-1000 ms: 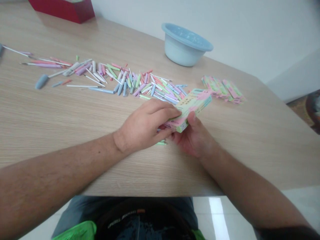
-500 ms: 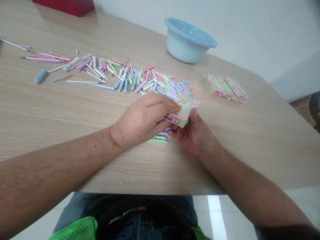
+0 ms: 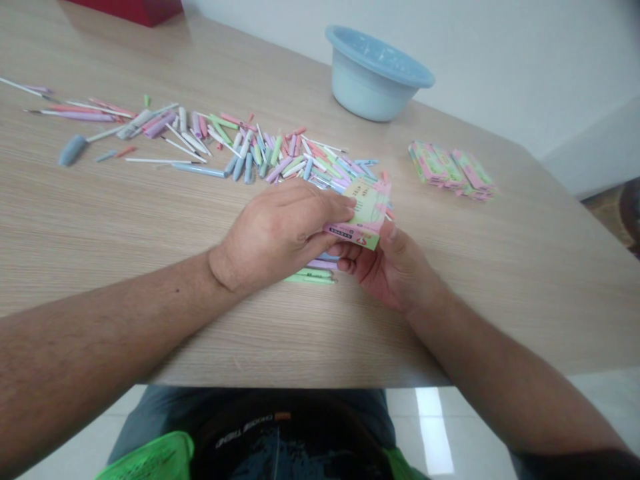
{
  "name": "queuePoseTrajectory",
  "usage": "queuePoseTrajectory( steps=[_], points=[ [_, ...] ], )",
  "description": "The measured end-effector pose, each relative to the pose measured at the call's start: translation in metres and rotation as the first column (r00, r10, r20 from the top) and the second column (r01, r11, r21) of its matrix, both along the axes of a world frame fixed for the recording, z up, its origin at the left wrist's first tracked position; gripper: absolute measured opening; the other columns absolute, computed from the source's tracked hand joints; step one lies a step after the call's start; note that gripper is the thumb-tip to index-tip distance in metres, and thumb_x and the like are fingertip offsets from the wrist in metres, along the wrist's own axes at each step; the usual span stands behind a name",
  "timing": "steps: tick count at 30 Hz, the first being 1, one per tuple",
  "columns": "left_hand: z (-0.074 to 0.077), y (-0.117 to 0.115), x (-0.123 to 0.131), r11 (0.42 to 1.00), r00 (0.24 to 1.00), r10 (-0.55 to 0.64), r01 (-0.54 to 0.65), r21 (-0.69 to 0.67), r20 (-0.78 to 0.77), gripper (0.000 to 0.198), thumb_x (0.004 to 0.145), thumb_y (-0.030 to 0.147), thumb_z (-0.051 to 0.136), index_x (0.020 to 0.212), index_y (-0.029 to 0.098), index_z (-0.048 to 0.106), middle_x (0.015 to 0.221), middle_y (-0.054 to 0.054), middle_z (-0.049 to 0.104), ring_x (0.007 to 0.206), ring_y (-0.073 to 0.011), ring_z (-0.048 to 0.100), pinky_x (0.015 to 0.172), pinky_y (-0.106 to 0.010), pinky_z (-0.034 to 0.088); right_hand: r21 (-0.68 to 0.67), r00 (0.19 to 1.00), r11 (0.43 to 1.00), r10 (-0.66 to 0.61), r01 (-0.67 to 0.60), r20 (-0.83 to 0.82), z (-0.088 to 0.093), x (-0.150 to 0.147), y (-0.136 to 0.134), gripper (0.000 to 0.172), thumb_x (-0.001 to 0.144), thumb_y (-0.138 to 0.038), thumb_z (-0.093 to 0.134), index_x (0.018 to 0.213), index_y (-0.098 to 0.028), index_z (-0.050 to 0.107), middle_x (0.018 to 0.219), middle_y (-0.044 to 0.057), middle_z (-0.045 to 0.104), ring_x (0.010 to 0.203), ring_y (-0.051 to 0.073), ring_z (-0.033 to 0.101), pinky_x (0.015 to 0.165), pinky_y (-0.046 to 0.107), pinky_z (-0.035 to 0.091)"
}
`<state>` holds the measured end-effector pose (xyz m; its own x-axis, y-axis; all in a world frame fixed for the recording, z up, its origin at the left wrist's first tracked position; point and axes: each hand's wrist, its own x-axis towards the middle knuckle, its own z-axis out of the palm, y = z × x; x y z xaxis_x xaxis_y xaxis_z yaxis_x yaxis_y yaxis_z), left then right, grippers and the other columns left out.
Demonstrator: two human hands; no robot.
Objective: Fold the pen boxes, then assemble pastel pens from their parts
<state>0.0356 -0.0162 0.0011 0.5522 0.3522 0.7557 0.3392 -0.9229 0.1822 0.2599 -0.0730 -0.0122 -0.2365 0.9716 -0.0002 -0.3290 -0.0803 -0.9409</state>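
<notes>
A small pink and light-green cardboard box (image 3: 367, 207) with dark print is held above the table. My left hand (image 3: 285, 223) grips its left end, thumb and fingers closed round it. My right hand (image 3: 395, 270) is at the box's near right corner, its thumb against the edge and its fingers curled below; part of the grip is hidden by the box. Beneath my hands lie several pastel pens (image 3: 315, 273) in green, purple and blue, partly covered. Just past the box spreads a loose heap of pastel pen parts (image 3: 280, 157).
A light-blue plastic basin (image 3: 375, 77) stands at the back by the wall. To the right are stacked pink and green boxes (image 3: 450, 170). A blue-headed stick (image 3: 75, 150) and white thin rods lie on the left. A red box (image 3: 135, 8) sits at the far left.
The box has tilted and turned slightly, so its near printed side shows more. Both hands keep hold of it, and the whole view has shifted a little.
</notes>
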Motion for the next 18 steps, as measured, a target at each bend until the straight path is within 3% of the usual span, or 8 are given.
queuePoseTrajectory(
  steps=[10,14,18],
  points=[
    [-0.002,-0.003,0.003,0.994,0.993,-0.104,0.102,0.032,0.056,0.024,0.104,0.030,0.084,0.122,0.019,0.072,0.127,-0.013,0.085,0.118,-0.0278,0.082,0.104,-0.043,0.067,0.065,0.999,0.997,-0.037,0.035,0.025,-0.001,-0.007,0.006,0.064,0.101,-0.083,0.064,0.142,-0.034,0.063,0.136,0.006,0.080,0.115,0.029,0.080,0.080,0.045,0.072],
    [-0.003,-0.005,0.000,0.991,0.991,-0.132,0.132,-0.010,0.005,0.021,0.106,0.036,0.083,0.114,0.020,0.072,0.122,-0.011,0.083,0.111,-0.0250,0.083,0.099,-0.038,0.068,0.069,0.999,0.998,-0.011,0.014,-0.044,-0.003,-0.015,0.008,0.067,0.096,-0.081,0.073,0.141,-0.032,0.061,0.131,0.006,0.079,0.101,0.025,0.077,0.065,0.036,0.067],
    [-0.002,-0.004,-0.001,0.985,0.985,-0.168,0.167,-0.033,-0.042,0.006,0.113,0.022,0.069,0.113,0.020,0.075,0.114,-0.007,0.084,0.103,-0.0209,0.083,0.094,-0.032,0.068,0.054,0.993,0.994,-0.093,0.097,-0.070,-0.002,-0.007,0.014,0.064,0.093,-0.082,0.078,0.128,-0.030,0.065,0.104,0.001,0.077,0.076,0.017,0.068,0.052,0.025,0.057]
  ],
)
